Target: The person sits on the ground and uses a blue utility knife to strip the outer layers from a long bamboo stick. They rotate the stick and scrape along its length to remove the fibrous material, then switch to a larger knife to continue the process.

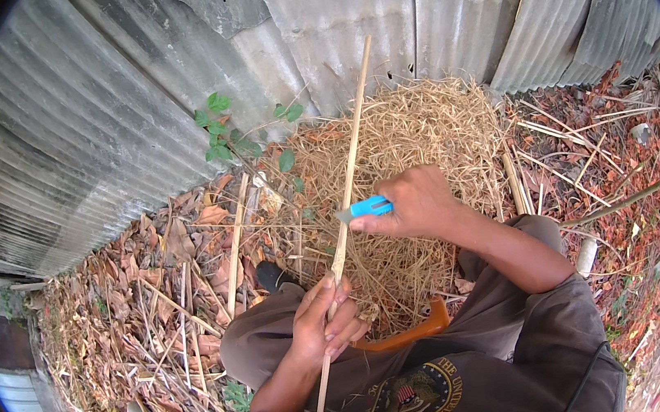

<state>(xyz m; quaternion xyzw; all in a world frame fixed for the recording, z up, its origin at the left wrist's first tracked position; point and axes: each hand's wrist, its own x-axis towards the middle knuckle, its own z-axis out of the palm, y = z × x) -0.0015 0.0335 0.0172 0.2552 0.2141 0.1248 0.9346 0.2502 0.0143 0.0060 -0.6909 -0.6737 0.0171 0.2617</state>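
A long, thin, pale strip that looks like split bamboo (352,145) slants up and away from my lap toward the metal fence. Low on the strip, my left hand (326,318) is closed round it. My right hand (416,202) grips a blue utility knife (371,207) above and to the right of the left hand. The knife's blade meets the strip near its middle, pointing left. Beneath the strip lies a heap of straw-coloured shavings (411,126). Part of an orange curved object (408,333) shows between my legs; its kind is unclear.
A grey corrugated metal fence (355,5) runs across the far side. Dry leaves and loose sticks (238,246) cover the ground at left. More sticks (568,131) lie at right, with a whitish cylinder (587,255) near my knee. A green-leaved plant (218,129) grows by the fence.
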